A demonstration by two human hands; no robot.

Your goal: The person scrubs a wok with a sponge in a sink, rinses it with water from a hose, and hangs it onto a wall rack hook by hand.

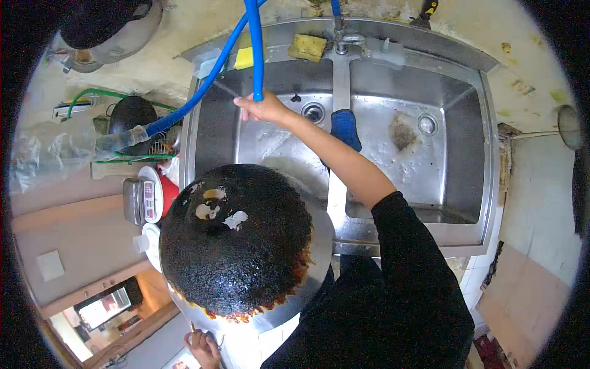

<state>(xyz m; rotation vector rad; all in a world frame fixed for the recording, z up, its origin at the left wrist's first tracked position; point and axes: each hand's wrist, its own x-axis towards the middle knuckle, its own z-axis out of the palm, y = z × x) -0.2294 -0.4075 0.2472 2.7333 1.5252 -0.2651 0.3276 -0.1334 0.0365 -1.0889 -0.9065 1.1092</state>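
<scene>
A large round wok [236, 240] with a blackened, crusted underside and a bare metal rim is tilted up at the left front of the sink. At its lower edge my left hand [203, 349] is closed on a small handle at the rim. My right hand [263, 109] reaches over the left basin [270, 147], its fingers closed around the lower end of a blue hose [256, 55]. Pale patches show on the crust. A dark blue cloth-like item [346, 128] lies over the divider between the basins.
The right basin [405, 166] has a brown stain beside its drain. Behind the basins are a faucet [350, 40] and a yellow sponge [307, 47]. To the left are a scale [149, 195], a green rack [89, 92] and a dark pan [131, 117].
</scene>
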